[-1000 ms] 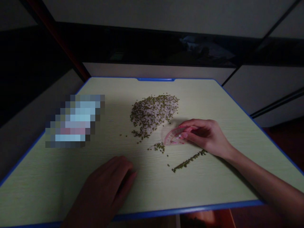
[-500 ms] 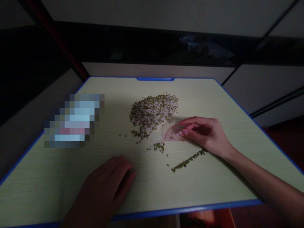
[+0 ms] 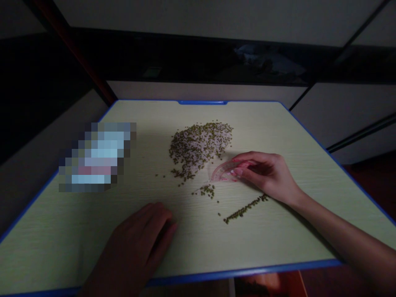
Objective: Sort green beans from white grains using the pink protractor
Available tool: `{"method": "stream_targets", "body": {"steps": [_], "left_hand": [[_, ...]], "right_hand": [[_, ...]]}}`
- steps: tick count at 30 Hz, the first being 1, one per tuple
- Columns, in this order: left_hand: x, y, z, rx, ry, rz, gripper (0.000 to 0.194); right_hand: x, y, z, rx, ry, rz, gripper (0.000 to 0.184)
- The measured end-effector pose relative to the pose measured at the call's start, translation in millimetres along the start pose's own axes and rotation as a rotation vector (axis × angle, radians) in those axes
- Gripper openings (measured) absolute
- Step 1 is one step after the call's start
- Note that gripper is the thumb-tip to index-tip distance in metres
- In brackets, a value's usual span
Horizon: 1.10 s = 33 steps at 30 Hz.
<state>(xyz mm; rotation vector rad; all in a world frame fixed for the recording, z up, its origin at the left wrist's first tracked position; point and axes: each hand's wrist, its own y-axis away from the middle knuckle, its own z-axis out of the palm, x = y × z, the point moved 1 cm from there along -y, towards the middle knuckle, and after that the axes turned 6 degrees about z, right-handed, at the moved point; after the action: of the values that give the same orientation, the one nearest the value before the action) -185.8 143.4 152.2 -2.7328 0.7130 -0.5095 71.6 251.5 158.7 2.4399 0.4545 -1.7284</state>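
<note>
My right hand [image 3: 269,175] pinches a clear protractor with pink markings [image 3: 221,171] between thumb and fingers. The protractor is held low over the table, close to the right side of a pile of small green beans mixed with pale grains [image 3: 198,146]. A small group of beans [image 3: 208,190] lies just in front of the protractor. Below my right hand, more beans form a slanting narrow line [image 3: 246,209]. My left hand [image 3: 142,231] rests on the table at the lower left, loosely curved, thumb apart from the fingers, with nothing seen in it.
The pale wood-patterned table [image 3: 287,243] has a blue edge. A pixelated rectangular object [image 3: 99,159] lies on its left side. Cabinet panels [image 3: 210,16] with a dark glossy band [image 3: 198,60] stand behind the table.
My right hand has shifted slightly left and away from me with the protractor. My left hand and the beans look unchanged.
</note>
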Motion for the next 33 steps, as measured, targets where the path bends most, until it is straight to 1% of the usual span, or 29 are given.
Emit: {"method": "stream_targets", "body": {"steps": [4, 12, 22, 27, 33], "left_hand": [[1, -2, -0.3, -0.002, -0.003, 0.011, 0.018], [0, 1, -0.9, -0.020, -0.029, 0.027, 0.018], [-1, 2, 1.5, -0.039, -0.059, 0.028, 0.017], [0, 1, 0.2, -0.021, -0.046, 0.040, 0.017], [2, 0, -1.9, -0.035, -0.054, 0.046, 0.018]], "right_hand": [[0, 1, -1, 0.002, 0.002, -0.002, 0.018], [1, 0, 2, -0.038, 0.042, -0.065, 0.019], [-1, 2, -3, -0.047, 0.029, -0.070, 0.013], [-3, 2, -6, -0.069, 0.015, -0.089, 0.009], [-2, 4, -11, -0.095, 0.069, -0.100, 0.011]]}}
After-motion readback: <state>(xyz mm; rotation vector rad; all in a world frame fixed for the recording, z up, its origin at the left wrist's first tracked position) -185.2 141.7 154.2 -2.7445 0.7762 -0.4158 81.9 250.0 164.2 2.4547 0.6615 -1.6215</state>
